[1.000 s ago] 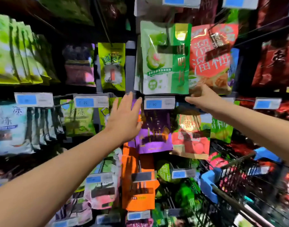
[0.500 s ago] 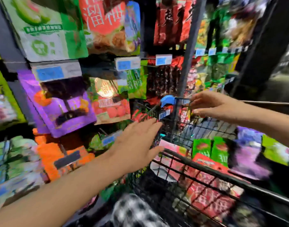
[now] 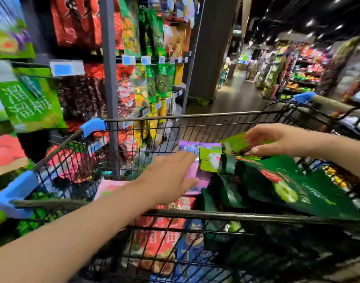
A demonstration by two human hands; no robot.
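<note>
Lime-green snack pouch pinched at one edge by right hand, just above packets in wire shopping cart. Left hand flat, fingers straight, holding nothing, over purple pouch. Likely light, crinkly, slippery; best gripped along sealed edge.

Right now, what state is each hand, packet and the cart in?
left hand, open, fingers straight, above purple packet
right hand, holding light green packet
light green packet, held over the cart
purple packet, lying in the cart
dark green bag, lying atop the load
cart, loaded with packets
</note>
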